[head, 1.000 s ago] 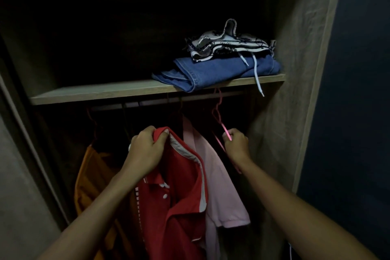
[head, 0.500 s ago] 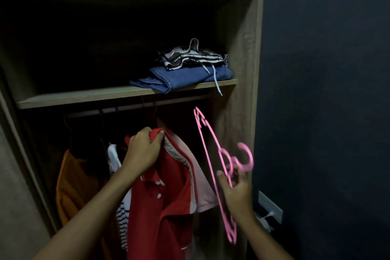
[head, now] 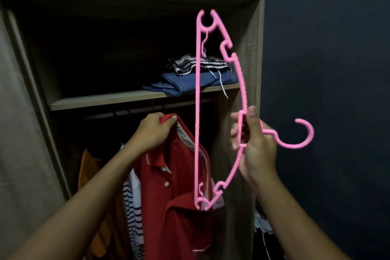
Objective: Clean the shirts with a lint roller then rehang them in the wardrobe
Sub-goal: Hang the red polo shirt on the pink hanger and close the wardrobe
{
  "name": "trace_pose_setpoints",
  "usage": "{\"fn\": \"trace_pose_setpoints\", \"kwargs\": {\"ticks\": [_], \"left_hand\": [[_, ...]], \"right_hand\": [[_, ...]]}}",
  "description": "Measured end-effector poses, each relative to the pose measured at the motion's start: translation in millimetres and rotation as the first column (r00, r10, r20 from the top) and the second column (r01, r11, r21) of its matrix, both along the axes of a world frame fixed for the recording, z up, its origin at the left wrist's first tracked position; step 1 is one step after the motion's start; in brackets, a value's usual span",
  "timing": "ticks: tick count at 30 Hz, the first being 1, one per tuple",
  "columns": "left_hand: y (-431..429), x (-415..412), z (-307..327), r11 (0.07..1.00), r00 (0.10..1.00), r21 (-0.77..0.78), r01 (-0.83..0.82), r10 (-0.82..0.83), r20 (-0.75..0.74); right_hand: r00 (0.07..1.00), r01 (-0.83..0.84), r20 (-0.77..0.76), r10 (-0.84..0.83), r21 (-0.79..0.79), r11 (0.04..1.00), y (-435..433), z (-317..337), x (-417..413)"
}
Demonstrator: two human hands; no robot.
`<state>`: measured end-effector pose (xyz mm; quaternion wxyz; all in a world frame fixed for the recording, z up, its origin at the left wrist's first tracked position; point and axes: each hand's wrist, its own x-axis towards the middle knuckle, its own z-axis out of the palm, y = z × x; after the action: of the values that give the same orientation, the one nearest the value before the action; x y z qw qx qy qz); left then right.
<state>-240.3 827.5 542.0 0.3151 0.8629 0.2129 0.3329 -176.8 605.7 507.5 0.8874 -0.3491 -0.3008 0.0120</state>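
Pink hanger (head: 197, 112) raised higher; right hand (head: 257, 150) grips its neck; left hand (head: 153, 131) clutches red shirt (head: 179, 213) shoulder.

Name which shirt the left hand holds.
The red polo shirt, gripped at its collar by the left hand; the striped shirt and orange shirt hang untouched.

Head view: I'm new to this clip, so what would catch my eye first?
A bright pink hanger stands on end in the middle, hook pointing right, gripped at its neck by the right hand. Left of it, the left hand holds a red shirt up near its collar below the wardrobe shelf, where folded jeans lie.
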Motion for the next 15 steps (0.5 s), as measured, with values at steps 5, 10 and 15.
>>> {"fn": "trace_pose_setpoints", "kwargs": {"ticks": [5,10,15], "left_hand": [[-13.1,-9.3,34.2,0.961,0.975,-0.168,0.22,-0.215,0.047],[-22.5,-44.5,76.2,0.849,0.885,-0.262,0.459,-0.463,0.053],[5.9,-90.3,99.1,0.876,0.887,-0.142,0.46,-0.46,0.036]], "right_hand": [[0.961,0.133,0.244,-0.128,-0.005,0.991,23.9,36.0,-9.9],[0.854,0.204,0.491,-0.171,-0.014,0.979,39.5,53.3,-11.4],[0.817,0.225,0.574,-0.048,-0.241,0.944,51.1,41.6,20.2]]}}
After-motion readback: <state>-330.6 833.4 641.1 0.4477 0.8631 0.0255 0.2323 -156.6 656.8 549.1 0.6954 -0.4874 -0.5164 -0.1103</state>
